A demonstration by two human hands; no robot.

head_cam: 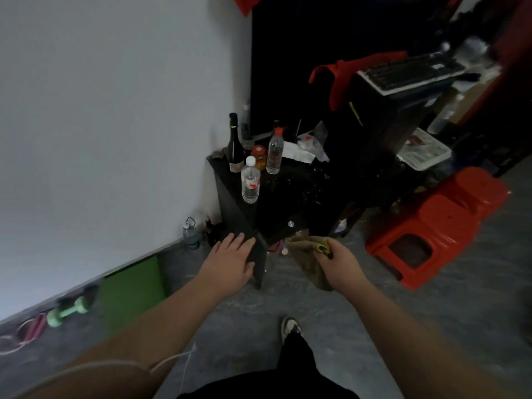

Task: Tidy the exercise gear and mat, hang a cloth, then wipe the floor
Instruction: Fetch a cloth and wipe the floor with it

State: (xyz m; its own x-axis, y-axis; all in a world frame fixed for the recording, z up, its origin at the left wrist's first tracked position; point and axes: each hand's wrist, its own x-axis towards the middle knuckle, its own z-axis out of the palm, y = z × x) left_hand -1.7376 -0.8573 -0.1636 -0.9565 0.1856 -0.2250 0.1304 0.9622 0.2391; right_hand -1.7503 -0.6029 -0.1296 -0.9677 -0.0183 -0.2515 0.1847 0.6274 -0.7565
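Note:
My right hand [338, 262] grips a dull olive-brown cloth [306, 254] with a yellow-green edge; the cloth hangs down in front of the black side table [288, 208]. My left hand [230, 259] lies flat with straight fingers against the table's near left corner and side panel. A green mat [131, 292] stands folded against the wall at the lower left. Beside it on the floor lie a green dumbbell [67, 311] and a pink skipping rope [27, 334].
Several bottles [250, 180] stand on the black table's top. A small water bottle [190, 234] sits on the floor by the wall. Stacked red plastic stools [437, 223] stand at the right. Behind is a dark desk with a keyboard [408, 72] and a red cloth draped over it.

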